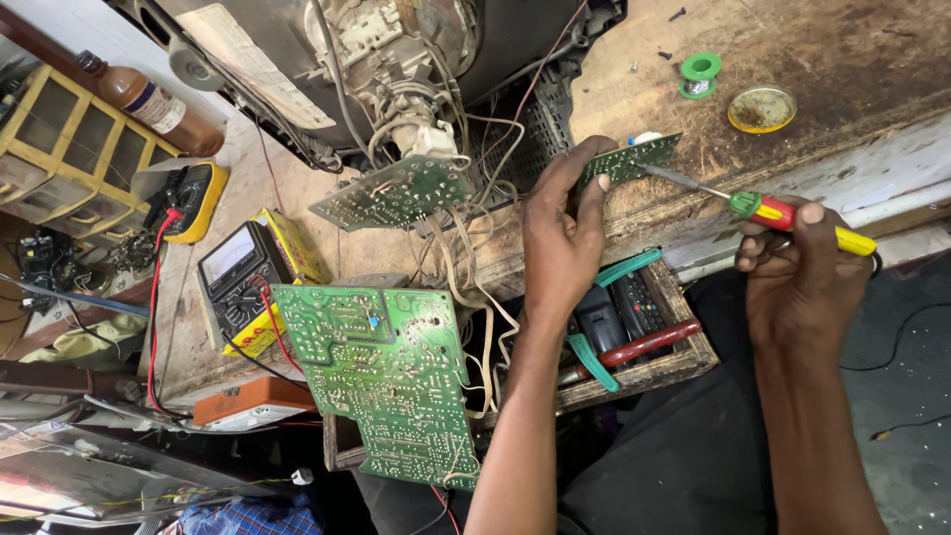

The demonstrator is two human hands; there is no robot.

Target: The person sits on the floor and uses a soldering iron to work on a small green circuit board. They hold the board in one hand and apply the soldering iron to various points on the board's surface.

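The small green circuit board [634, 159] is partly covered by the fingers of the left hand [560, 233], by which it is pinched at its left end; its component side cannot be made out. It is held above the wooden bench edge [792, 109], long axis running left-low to right-high. The soldering iron [763, 210] is gripped in the closed right hand [797, 282], its handle largely hidden by fingers; its long axis lies near-horizontal, tip pointed left onto the board. A larger green board [391, 381] lies lower left, well apart.
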